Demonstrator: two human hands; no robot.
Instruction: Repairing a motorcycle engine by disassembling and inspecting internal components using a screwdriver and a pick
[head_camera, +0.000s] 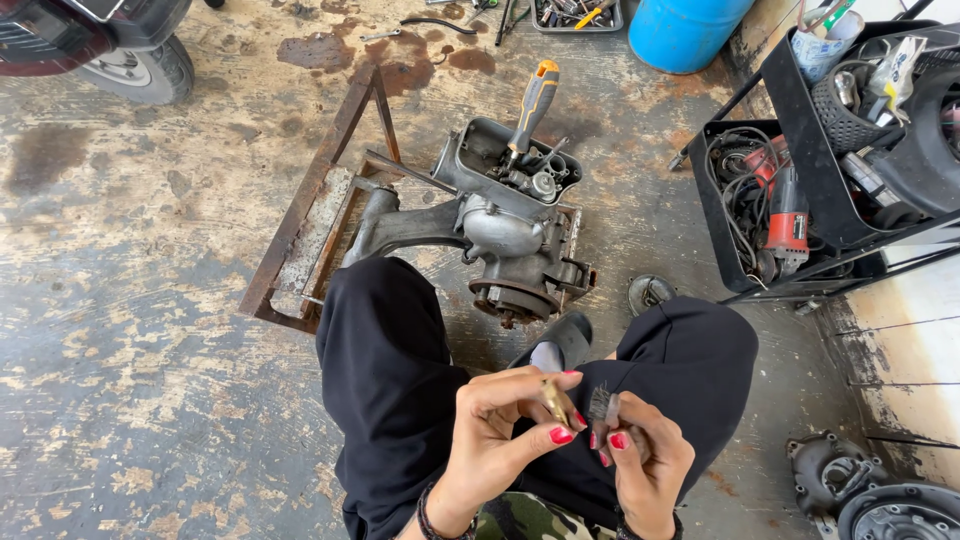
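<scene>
Item: small brass part (553, 401), pinched in left hand (497, 430). Right hand (645, 462) grips small wire brush (601, 405) against it. Step: brushing clean. Next: likely turning part, steady strokes.

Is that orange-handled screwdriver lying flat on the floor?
No, the screwdriver stands tilted in the open top of the grey engine casing, which sits on a rusty metal frame.
</scene>
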